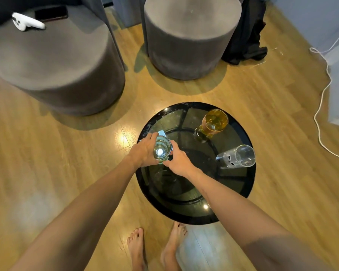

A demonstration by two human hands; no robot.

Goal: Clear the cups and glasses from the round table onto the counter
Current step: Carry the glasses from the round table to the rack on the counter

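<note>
A round black glass table (243,184) stands on the wooden floor in front of me. Over its left edge, both hands are wrapped round a clear glass (161,149) with a little liquid in it: my left hand (143,151) grips its left side and my right hand (179,161) its right side. A small pale coaster (161,132) shows just behind the glass. At the table's far side stands an amber glass (213,124) holding yellow liquid. An empty clear glass (238,156) with dark printed marks stands at the right.
Two grey round stools (57,71) (190,36) stand beyond the table. The left one carries a white controller (26,22) and a dark phone (51,13). A black cloth (247,36) hangs at the back right. A white cable (321,106) trails across the floor on the right. My bare feet (155,249) are below.
</note>
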